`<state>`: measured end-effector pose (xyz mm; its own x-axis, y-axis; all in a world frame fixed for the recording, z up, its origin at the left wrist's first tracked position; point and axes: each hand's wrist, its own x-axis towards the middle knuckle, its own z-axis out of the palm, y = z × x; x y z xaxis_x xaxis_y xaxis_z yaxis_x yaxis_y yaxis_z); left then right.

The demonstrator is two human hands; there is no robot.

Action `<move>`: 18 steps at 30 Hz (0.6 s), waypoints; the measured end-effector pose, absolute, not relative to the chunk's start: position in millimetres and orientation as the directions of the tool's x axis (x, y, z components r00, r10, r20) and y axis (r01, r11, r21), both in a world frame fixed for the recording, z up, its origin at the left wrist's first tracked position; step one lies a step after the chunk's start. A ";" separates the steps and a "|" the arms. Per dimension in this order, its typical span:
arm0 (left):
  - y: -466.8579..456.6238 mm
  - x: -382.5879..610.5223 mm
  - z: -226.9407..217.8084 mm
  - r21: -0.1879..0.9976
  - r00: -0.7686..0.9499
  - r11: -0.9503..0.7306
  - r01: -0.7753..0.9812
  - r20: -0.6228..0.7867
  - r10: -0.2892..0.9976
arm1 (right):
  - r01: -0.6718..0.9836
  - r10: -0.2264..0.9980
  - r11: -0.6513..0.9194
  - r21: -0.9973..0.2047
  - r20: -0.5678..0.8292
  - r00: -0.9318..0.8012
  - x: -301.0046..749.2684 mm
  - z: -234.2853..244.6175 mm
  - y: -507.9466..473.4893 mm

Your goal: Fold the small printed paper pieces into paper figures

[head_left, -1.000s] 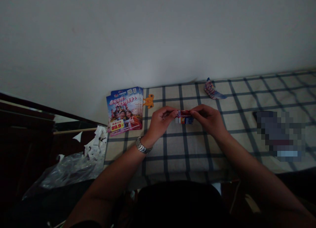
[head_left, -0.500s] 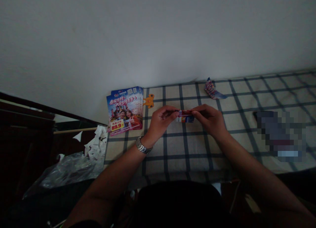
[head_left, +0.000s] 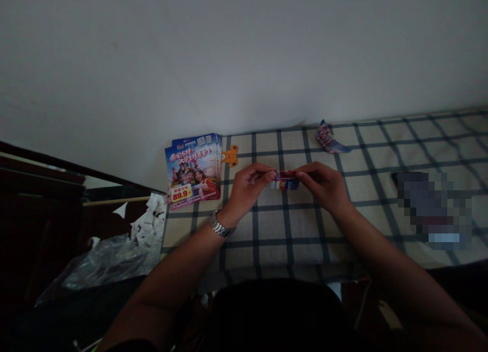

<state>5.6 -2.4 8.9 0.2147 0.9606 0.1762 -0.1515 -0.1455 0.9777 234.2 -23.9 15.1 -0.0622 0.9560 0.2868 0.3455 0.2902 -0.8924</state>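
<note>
Between my two hands is a small folded piece of printed paper (head_left: pixel 286 183), red along its top and blue and white below. My left hand (head_left: pixel 251 184) pinches its left end between thumb and fingers. At the other end, my right hand (head_left: pixel 322 184) grips the paper's upper right corner the same way. A stack of printed flyers (head_left: pixel 194 174) lies to the left of my left hand. Farther back on the right, a folded, crumpled paper piece (head_left: pixel 328 139) in similar colours rests near the wall.
A checked cloth (head_left: pixel 274 240) covers the table, which meets a pale wall (head_left: pixel 244 57). An orange bear figure (head_left: pixel 230 155) shows beside the flyers. A dark, pixelated flat object (head_left: pixel 423 199) lies at the right. Clear plastic (head_left: pixel 102 263) and torn white paper (head_left: pixel 150 222) are at the left edge.
The folded paper tilts slightly between my fingers, so its lower printed face shows a little differently. Both hands stay in nearly the same place, and the other objects have not moved.
</note>
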 end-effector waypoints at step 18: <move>1.9 4.9 5.0 0.982 0.226 -0.170 -0.082 0.184 0.957 | 0.323 0.975 0.219 -0.921 0.216 -0.045 231.0 12.3 -20.0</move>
